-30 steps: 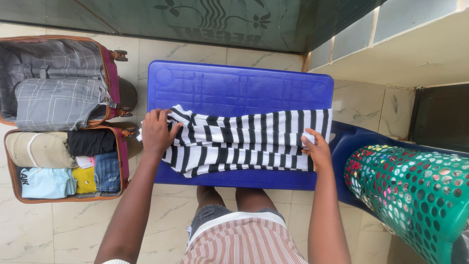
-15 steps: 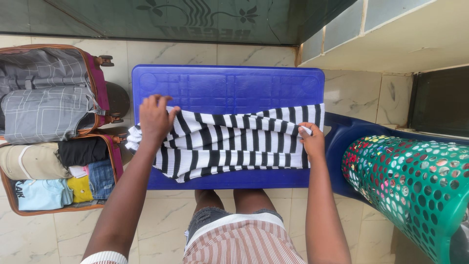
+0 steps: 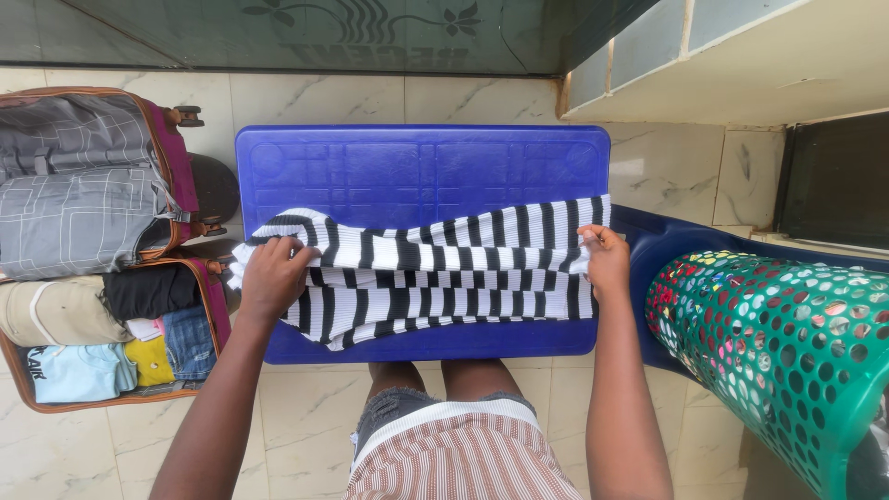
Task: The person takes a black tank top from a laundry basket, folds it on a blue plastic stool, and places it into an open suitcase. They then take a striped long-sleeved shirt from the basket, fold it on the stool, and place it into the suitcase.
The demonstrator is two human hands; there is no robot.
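Gripping striped garment [image 3: 435, 273] w/ both hands, left [image 3: 270, 276], right [image 3: 607, 261], on blue table [image 3: 417, 167]

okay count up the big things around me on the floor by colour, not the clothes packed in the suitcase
Blue: 1, the plastic table
Black and white: 1, the striped garment under the left hand and right hand
Green: 1, the perforated laundry basket
Brown and maroon: 1, the open suitcase
Total: 4

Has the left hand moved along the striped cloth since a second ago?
Yes. The left hand has moved inward along the striped cloth, from at the blue table's left edge to over its top, gripping the cloth.
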